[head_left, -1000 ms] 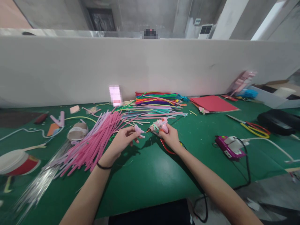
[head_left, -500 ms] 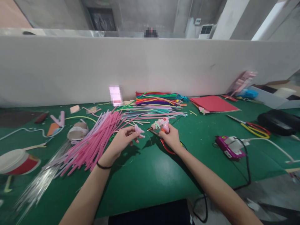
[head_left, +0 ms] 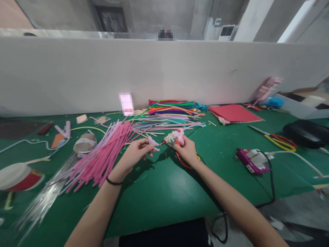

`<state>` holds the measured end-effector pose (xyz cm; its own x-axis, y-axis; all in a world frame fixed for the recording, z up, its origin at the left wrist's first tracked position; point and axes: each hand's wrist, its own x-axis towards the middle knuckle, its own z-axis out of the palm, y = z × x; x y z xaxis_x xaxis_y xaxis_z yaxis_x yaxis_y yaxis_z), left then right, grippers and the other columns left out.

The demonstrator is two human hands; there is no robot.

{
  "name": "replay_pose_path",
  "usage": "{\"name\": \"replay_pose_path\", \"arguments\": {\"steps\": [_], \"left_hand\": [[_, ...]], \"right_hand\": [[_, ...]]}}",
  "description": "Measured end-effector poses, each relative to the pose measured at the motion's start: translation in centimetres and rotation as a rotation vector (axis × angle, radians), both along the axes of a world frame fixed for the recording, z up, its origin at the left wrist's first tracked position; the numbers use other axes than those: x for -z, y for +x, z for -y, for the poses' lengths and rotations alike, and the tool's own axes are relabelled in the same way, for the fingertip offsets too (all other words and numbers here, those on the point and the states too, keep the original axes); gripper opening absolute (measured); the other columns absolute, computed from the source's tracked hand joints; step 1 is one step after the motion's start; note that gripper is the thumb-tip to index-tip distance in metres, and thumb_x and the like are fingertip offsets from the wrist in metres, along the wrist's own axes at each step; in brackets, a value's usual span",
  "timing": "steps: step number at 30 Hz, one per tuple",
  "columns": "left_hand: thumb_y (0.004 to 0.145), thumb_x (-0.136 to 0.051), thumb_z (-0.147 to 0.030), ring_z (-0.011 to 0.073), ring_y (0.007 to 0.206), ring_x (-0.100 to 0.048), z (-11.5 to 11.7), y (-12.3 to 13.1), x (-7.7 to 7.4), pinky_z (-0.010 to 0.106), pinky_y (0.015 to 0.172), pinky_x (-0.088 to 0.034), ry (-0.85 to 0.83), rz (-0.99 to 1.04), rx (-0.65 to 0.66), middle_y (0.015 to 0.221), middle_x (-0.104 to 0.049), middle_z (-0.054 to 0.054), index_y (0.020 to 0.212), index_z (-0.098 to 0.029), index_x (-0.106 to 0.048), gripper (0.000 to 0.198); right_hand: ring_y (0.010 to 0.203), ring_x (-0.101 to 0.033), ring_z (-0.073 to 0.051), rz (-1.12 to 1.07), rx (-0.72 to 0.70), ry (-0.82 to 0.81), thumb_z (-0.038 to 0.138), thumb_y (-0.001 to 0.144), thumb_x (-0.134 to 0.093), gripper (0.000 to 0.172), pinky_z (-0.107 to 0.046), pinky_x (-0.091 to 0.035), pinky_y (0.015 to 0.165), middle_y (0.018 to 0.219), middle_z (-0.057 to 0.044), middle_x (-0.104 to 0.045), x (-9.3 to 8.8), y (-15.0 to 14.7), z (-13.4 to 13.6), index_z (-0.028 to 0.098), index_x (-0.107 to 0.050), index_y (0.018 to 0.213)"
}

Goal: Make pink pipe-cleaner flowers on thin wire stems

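Note:
Between the fingertips of my left hand (head_left: pixel 136 152) is a small pale pink-lilac piece (head_left: pixel 153 142), perhaps bent pipe cleaner; its exact shape is too small to tell. My right hand (head_left: pixel 187 151) is wrapped round a pink hot glue gun (head_left: pixel 177 136) with a small lit light on its side. The gun's metal nozzle points left, very close to the pink-lilac piece; I cannot tell whether they touch. Red-handled pliers or scissors (head_left: pixel 183 162) lie on the table under my right hand, partly hidden. Left of my left hand spreads a bundle of pink and lilac pipe cleaners (head_left: pixel 102 159).
Multicoloured pipe cleaners (head_left: pixel 172 111) lie along the back by a white partition (head_left: pixel 164 72). To the right are red sheets (head_left: pixel 236 114), scissors (head_left: pixel 280 141), a black case (head_left: pixel 305 133) and a purple power strip (head_left: pixel 248 161) with cords. A paper tub (head_left: pixel 22 176) stands left.
The glue gun has shifted slightly left, bringing its nozzle up close to the pink-lilac piece. My left hand has barely moved and keeps its pinch.

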<state>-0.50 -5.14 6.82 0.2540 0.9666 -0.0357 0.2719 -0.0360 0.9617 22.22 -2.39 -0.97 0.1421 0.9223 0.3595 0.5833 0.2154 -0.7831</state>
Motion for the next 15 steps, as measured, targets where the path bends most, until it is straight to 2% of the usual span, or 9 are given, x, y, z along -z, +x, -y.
{"name": "replay_pose_path", "arguments": {"steps": [15], "left_hand": [[0.081,-0.064,-0.047,0.0152,0.064,-0.063,-0.03,-0.24,-0.08,0.02,0.046,-0.041,-0.012,0.013,0.0,0.086,-0.074,0.008,0.094,-0.015,-0.068,0.034]], "right_hand": [[0.053,-0.036,-0.011,-0.025,-0.011,0.002,0.035,0.067,-0.059,0.018,-0.024,-0.028,0.051,0.056,0.006,-0.046,0.04,0.05,0.04,0.02,-0.05,0.068]]}}
